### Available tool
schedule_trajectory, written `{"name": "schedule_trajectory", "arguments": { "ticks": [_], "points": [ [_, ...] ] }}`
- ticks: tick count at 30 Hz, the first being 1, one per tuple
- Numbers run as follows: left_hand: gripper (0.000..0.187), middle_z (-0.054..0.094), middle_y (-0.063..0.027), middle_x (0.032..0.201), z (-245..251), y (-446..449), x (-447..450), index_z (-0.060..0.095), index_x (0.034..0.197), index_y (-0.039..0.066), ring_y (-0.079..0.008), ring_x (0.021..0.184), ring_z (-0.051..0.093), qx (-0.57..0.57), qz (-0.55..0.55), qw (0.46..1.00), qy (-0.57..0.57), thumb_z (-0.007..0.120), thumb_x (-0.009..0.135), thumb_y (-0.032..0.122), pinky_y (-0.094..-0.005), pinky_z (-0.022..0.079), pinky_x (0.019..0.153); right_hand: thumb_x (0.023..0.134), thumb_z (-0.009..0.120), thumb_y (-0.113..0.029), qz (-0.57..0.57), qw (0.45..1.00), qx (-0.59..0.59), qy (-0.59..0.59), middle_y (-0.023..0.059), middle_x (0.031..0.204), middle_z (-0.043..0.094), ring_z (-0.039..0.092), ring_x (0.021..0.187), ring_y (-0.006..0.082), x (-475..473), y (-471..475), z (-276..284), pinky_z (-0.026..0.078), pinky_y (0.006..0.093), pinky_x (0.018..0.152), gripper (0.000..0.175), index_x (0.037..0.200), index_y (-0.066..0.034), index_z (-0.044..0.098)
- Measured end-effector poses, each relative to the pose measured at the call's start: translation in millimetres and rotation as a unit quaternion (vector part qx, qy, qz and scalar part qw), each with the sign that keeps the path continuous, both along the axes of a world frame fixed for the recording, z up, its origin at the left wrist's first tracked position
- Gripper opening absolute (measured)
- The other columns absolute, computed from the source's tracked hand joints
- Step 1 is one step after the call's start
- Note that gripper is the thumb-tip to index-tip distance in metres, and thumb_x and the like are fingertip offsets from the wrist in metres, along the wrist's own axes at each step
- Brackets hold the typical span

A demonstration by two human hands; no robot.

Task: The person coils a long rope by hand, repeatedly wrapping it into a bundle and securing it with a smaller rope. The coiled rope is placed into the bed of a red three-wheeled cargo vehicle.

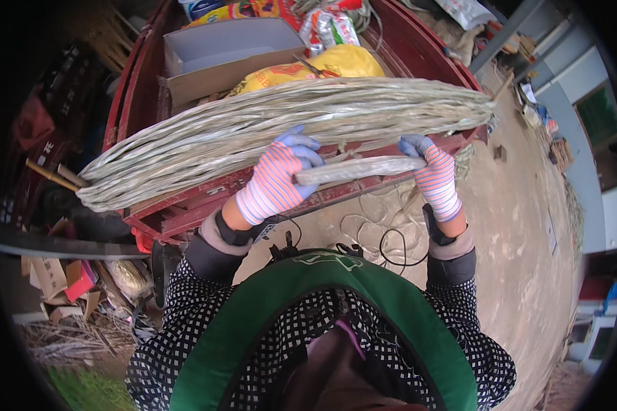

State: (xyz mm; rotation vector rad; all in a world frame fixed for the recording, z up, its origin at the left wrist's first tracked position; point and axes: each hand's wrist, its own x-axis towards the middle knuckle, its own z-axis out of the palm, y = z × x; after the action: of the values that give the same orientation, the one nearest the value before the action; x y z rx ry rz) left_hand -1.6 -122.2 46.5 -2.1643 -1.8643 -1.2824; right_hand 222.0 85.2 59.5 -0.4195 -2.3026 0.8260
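My left hand (283, 174), in a striped glove with blue fingers, grips the left end of a flat, whitish, wrapped strip or bundle (360, 169). At its right end my right hand (432, 172), gloved alike, is closed on it. Just beyond my hands a long hank of pale plastic-like cord (288, 118) stretches across the near end of a red metal cart bed (200, 198). A wooden stick (51, 174) pokes out at the hank's left end. Orange-handled scissors (321, 71) lie on a yellow sack (349, 59) behind the hank.
An open cardboard box (236, 51) and bright packets (331, 28) are in the cart bed. Loose cord (370, 221) lies in loops on the concrete floor (514, 221) below my hands. Cardboard scraps and dry sticks (67, 339) are piled at the lower left.
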Motion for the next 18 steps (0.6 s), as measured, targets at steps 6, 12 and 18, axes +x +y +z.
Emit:
{"name": "schedule_trajectory", "arguments": {
  "ticks": [6,12,18],
  "points": [
    [0.023,0.067,-0.0097,0.086,4,-49,-11,0.069,0.088,0.002,-0.0226,0.077,0.065,-0.039,0.081,0.950,-0.299,0.075,0.067,0.008,-0.0293,0.051,0.071,0.076,0.068,-0.001,0.018,0.991,0.109,-0.073,0.0137,0.088,0.069,0.068,0.080,0.0285,-16,0,-9,0.053,0.0338,0.070,0.030,0.106,-0.0071,0.064],
    [0.021,0.070,-0.0087,0.079,2,-50,0,0.065,0.101,0.001,-0.0099,0.068,0.063,0.025,0.061,0.833,-0.549,0.064,0.081,0.005,-0.0213,0.050,0.060,0.084,0.062,-0.003,-0.190,0.978,0.035,-0.084,0.0106,0.085,0.069,0.063,0.076,0.0146,76,104,-86,0.050,0.0283,0.069,0.021,0.105,-0.0023,0.064],
    [0.018,0.068,-0.0090,0.072,2,-47,-11,0.066,0.092,0.000,-0.0093,0.057,0.057,0.066,0.028,0.812,-0.580,0.063,0.085,0.016,-0.0204,0.043,0.051,0.088,0.056,-0.011,-0.346,0.896,-0.269,0.070,0.0000,0.062,0.052,0.047,0.049,0.0093,250,191,-185,0.038,0.0243,0.045,0.020,0.105,-0.0043,0.065]
  ]
}}
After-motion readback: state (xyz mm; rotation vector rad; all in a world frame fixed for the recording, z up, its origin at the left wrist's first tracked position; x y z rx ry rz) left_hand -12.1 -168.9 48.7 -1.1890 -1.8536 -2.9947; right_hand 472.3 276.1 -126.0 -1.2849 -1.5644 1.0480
